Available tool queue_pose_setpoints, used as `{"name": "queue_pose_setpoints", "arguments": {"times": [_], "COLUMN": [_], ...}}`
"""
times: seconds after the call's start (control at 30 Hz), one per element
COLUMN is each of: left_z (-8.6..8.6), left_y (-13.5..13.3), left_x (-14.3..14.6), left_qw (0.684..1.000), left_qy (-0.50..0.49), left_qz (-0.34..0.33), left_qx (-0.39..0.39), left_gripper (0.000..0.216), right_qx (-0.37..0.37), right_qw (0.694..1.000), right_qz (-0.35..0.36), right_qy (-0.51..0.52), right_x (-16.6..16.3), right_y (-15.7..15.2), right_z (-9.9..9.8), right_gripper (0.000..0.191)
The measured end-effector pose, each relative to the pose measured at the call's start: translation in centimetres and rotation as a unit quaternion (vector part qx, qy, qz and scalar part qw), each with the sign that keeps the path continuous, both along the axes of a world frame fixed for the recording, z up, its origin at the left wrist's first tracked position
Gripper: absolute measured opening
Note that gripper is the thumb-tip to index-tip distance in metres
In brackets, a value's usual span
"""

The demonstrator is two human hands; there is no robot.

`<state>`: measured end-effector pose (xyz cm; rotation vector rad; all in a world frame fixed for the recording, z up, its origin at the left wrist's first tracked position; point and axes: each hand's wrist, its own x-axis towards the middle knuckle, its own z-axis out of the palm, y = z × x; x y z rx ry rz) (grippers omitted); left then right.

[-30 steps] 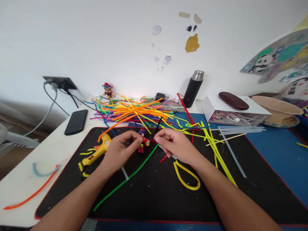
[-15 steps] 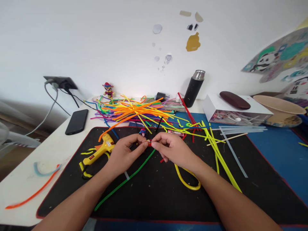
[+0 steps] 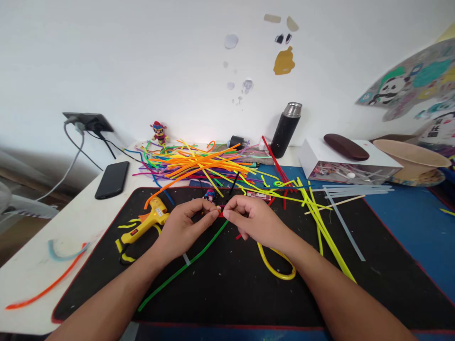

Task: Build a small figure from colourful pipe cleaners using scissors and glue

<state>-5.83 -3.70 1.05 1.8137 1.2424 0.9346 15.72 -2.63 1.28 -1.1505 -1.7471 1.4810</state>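
Hands (image 3: 258, 219) (image 3: 186, 226) pinching red piece (image 3: 221, 214), glue-gun label (image 3: 159, 212) illegible

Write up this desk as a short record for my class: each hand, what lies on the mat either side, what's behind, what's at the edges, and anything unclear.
Left hand: thumb and finger pinched at a small red piece
Right hand: pinched at the same piece, opposite side
Mat: black, red-edged
Mat, left: yellow glue gun
Mat, right: yellow loop
Behind: pile of coloured stems; upright flask
Far left: phone, lying flat
Far right: white box, dark case on top
Unclear: red piece's full shape, partly hidden by fingers
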Motion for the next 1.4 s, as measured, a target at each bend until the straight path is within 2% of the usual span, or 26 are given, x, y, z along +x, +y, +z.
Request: {"name": "queue_pose_setpoints", "arguments": {"times": [0.13,0.27,0.33,0.53,0.67,0.77,1.03,1.4], "left_z": [-0.1,-0.1,-0.1,-0.3,-0.4,-0.4,-0.3,-0.6], "left_y": [0.0,0.1,0.1,0.1,0.1,0.1,0.1,0.1], "left_x": [-0.1,-0.3,-0.3,-0.4,-0.4,-0.5,-0.4,-0.3], "left_qw": [0.999,0.998,0.997,0.996,0.995,0.996,0.995,0.994], "left_qy": [0.000,0.020,0.032,0.056,0.065,0.063,0.061,0.079], "left_qz": [0.031,0.056,0.053,0.041,0.035,0.028,0.022,0.007], "left_qx": [0.011,0.030,0.041,0.055,0.060,0.060,0.074,0.081], "left_gripper": [0.029,0.030,0.029,0.030,0.030,0.030,0.025,0.026], "right_qx": [0.001,0.011,0.039,0.143,0.163,0.164,0.166,0.172], "right_qw": [1.000,0.992,0.979,0.925,0.888,0.881,0.905,0.875], "right_qz": [-0.012,-0.051,-0.076,-0.040,-0.041,-0.041,-0.011,-0.046], "right_qy": [-0.021,-0.114,-0.185,-0.351,-0.428,-0.441,-0.392,-0.450], "right_x": [0.8,2.7,3.7,4.7,4.7,4.8,5.0,4.7], "right_y": [0.6,1.9,2.5,3.2,3.4,3.5,3.6,3.6], "right_z": [0.4,0.9,1.0,0.5,0.1,-0.1,-0.5,-0.2], "right_gripper": [0.019,0.019,0.017,0.017,0.019,0.020,0.018,0.021]}}
